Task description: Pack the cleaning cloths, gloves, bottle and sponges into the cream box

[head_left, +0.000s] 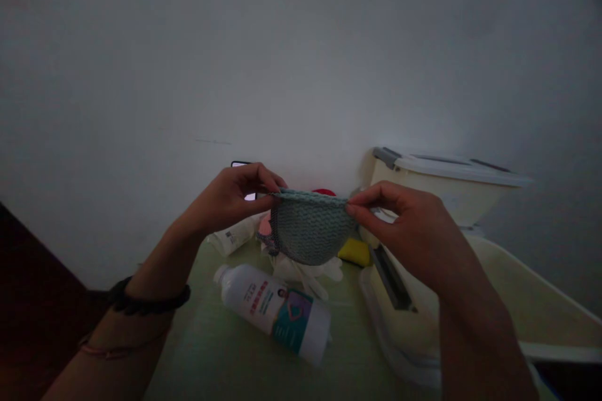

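A small grey-green knitted cloth (pixel 308 229) hangs in the air in front of me, stretched by its top edge between both hands. My left hand (pixel 230 197) pinches the cloth's top left corner with thumb and fingers closed. My right hand (pixel 414 225) pinches the top right corner the same way. The cloth sags into a half-round shape above the pale green table (pixel 211 351).
A white bottle (pixel 275 313) with a teal label lies on its side on the table. A cream plastic bin (pixel 451 188) with a lid stands at the right, its open tray below. A yellow sponge (pixel 355 252), white gloves (pixel 301 272) and a small tube (pixel 232 236) lie behind the cloth.
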Tool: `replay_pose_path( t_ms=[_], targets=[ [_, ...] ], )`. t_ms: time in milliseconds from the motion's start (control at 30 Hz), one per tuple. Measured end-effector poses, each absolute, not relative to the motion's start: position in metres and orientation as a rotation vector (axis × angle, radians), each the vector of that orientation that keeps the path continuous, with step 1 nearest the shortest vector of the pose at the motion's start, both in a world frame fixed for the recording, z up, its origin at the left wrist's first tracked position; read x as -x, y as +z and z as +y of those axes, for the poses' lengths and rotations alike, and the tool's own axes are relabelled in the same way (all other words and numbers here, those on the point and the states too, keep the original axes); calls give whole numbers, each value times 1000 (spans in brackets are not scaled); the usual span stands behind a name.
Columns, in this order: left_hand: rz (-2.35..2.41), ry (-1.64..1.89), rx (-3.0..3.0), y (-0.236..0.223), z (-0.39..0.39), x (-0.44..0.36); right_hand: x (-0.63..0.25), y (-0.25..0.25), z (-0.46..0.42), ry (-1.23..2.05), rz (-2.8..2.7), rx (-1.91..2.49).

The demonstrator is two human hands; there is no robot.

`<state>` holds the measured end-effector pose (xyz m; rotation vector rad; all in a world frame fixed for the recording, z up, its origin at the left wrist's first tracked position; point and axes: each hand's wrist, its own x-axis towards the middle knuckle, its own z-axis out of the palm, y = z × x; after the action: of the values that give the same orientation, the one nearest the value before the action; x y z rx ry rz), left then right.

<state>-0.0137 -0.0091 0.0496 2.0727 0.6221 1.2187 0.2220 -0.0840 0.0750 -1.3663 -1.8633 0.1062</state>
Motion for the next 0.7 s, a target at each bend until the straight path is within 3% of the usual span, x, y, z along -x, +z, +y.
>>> replay_pose_path(
  t_ms=[400, 700],
  targets=[
    [678, 1255, -2039, 52, -12, 15, -224, 69, -81, 41, -2070, 1241],
    [646, 1291, -1980, 55, -15, 17, -224, 68, -83, 247, -2267, 1232]
  ],
)
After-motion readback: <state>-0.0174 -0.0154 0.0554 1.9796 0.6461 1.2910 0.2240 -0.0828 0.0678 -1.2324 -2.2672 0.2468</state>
